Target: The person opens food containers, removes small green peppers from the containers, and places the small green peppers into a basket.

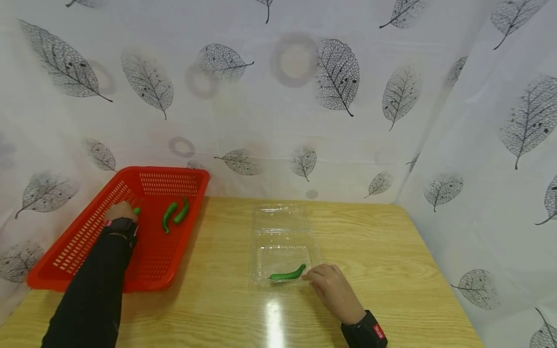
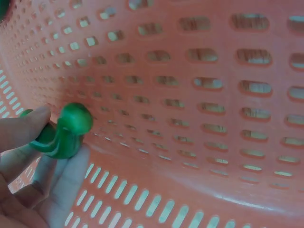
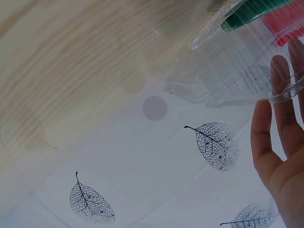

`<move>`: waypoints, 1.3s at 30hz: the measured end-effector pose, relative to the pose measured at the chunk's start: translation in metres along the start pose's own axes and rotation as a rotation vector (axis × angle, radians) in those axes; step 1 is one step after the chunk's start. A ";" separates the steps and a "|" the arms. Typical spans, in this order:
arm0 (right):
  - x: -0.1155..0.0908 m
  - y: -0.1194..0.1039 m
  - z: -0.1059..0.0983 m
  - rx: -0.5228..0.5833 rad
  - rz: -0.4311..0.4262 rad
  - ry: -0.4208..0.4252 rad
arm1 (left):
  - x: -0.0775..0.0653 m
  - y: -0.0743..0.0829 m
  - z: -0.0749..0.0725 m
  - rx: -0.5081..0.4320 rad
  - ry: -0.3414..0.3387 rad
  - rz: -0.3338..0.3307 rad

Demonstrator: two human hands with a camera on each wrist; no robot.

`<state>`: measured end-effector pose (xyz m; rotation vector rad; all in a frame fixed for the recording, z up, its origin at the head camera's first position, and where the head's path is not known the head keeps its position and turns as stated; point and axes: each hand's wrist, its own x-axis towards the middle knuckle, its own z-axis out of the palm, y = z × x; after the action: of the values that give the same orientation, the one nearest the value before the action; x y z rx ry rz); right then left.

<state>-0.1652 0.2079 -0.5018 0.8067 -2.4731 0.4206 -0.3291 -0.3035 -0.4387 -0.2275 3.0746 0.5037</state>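
Note:
Inside the red basket, my left hand pinches a green chili pepper between thumb and fingers, close to the slotted side wall. Two more green peppers lie on the basket floor to the right of that hand. On the table, a clear plastic box stands with its lid folded back, away from me. One curved green pepper lies along its near side. My right hand is at the box's near right corner, its fairly straight fingers touching the rim; its thumb is hidden in the right wrist view.
The red basket takes up the left of the wooden table. A white curtain with a leaf print hangs behind the table and along its right side.

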 end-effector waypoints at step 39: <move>0.000 -0.002 0.000 0.016 -0.008 0.011 | 0.000 -0.008 -0.012 -0.041 -0.108 -0.011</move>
<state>-0.1639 0.2068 -0.5014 0.8183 -2.4586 0.4415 -0.3283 -0.3149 -0.4304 -0.2106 2.9588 0.5592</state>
